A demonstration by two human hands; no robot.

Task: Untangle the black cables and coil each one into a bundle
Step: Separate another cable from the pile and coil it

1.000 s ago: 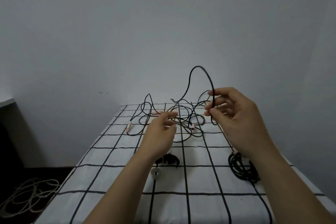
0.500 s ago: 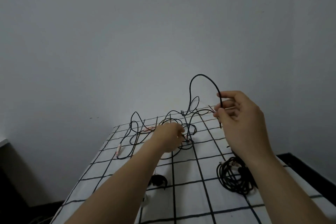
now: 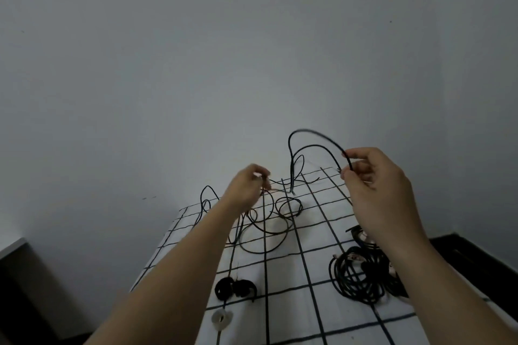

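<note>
A tangle of thin black cables point(image 3: 269, 221) lies on the far half of a white checked cloth point(image 3: 316, 314). My right hand point(image 3: 372, 185) pinches a black cable whose arch point(image 3: 314, 138) rises above the table and drops back into the tangle. My left hand point(image 3: 248, 187) is closed on a strand at the tangle's top, near a pink connector. A coiled black bundle point(image 3: 361, 279) rests on the right, partly hidden by my right forearm.
A small black coiled item point(image 3: 235, 288) and a white round piece point(image 3: 221, 318) lie near the cloth's front left. The table's left edge drops to dark floor. A grey wall stands right behind the table.
My view has tilted and shifted left. My left hand lifted from the tangle's middle to its upper part, and the loops spread out. My right hand kept its pinch on the arched cable.
</note>
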